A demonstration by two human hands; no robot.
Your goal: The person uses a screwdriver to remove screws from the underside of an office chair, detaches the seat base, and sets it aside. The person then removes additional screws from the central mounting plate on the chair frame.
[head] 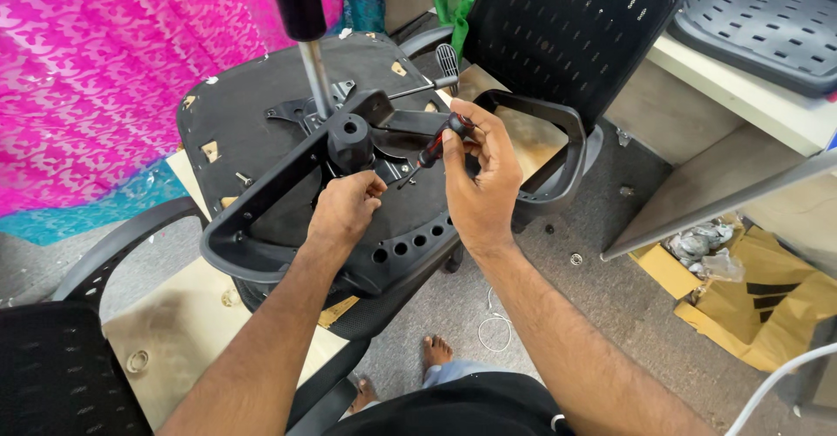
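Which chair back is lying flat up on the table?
The grey chair back at the top right lies flat on the white table. The black chair back beside it stands upright behind the upturned seat.

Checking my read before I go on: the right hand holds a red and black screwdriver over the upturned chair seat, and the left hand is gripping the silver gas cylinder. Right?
Not quite. The head view shows the left hand resting on the black underside of the chair seat, below the mechanism, not gripping the silver gas cylinder. The right hand does hold the red and black screwdriver over the upturned seat.

Black chair seat, red-and-black screwdriver, patterned pink cloth
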